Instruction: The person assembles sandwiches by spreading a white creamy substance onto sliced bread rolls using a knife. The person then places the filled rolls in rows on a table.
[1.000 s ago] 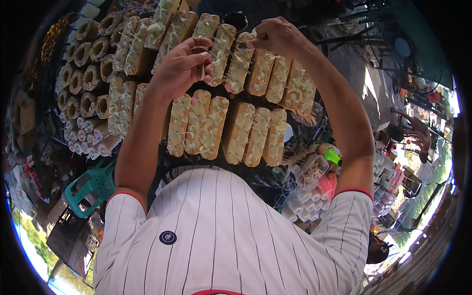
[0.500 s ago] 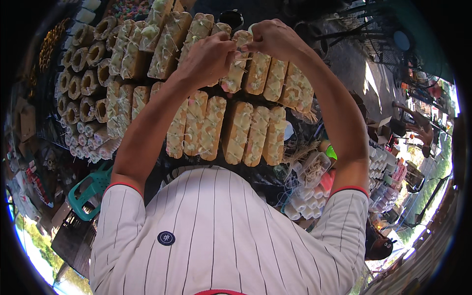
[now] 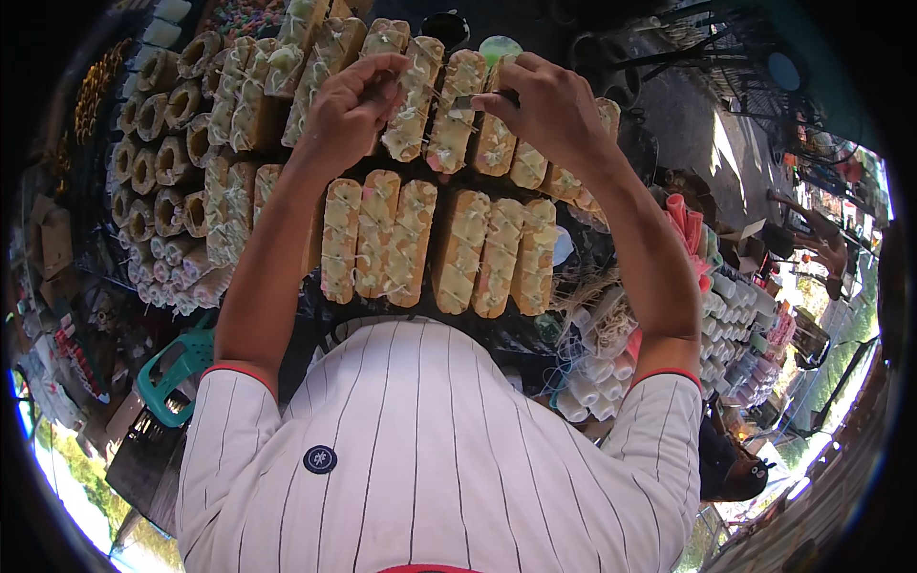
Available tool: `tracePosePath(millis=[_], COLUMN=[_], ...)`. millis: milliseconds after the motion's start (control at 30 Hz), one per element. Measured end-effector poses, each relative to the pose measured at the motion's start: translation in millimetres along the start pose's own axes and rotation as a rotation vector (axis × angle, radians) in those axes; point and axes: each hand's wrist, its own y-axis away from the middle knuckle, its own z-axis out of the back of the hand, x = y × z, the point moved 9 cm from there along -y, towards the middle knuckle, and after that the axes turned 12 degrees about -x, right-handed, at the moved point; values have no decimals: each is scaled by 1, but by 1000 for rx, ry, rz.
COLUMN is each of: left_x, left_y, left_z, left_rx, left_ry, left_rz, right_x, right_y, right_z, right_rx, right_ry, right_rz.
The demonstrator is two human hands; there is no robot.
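Note:
Long tan blocks, smeared with a pale cream coating and crossed by thin white strands, stand side by side in two rows before me. Over the far row, my left hand has its fingers curled together beside a block; whatever they hold is too small to name. To the right, my right hand is closed on a small flat grey piece. That piece juts leftward over the top of another coated block. The undersides of both hands are hidden.
Hollow tan tubes are stacked at the left. A dark bucket and a pale green round container stand behind the far row. At left is a green plastic stool; white rolls lie at lower right.
My hands were close together over a far-row block and have moved apart, the left one leftward and the right one slightly right. The grey piece now shows in my right hand.

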Motion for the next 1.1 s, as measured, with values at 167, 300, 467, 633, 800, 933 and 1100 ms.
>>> tracePosePath(millis=[167, 300, 467, 633, 800, 933, 1100], left_x=[7, 12, -16, -26, -18, -14, -15], left_y=[31, 35, 28, 28, 15, 11, 3], left_z=[-4, -11, -28, -51, -52, -50, -54], left_rx=[202, 283, 133, 42, 133, 97, 68], left_ry=[715, 465, -519, -899, -868, -814, -866], left_rz=[473, 383, -61, -439, -354, -389, -336], right_x=[29, 33, -4, -28, -35, -23, 2], right_y=[-1, 2, -11, -30, -39, -43, -20], right_z=[-3, -10, -33, -58, -69, -57, -28], right_rx=[10, 10, 240, 375, 655, 498, 44], right_ry=[197, 221, 38, -119, -120, -10, -89], right_rz=[130, 204, 72, 11, -311, -90, 365])
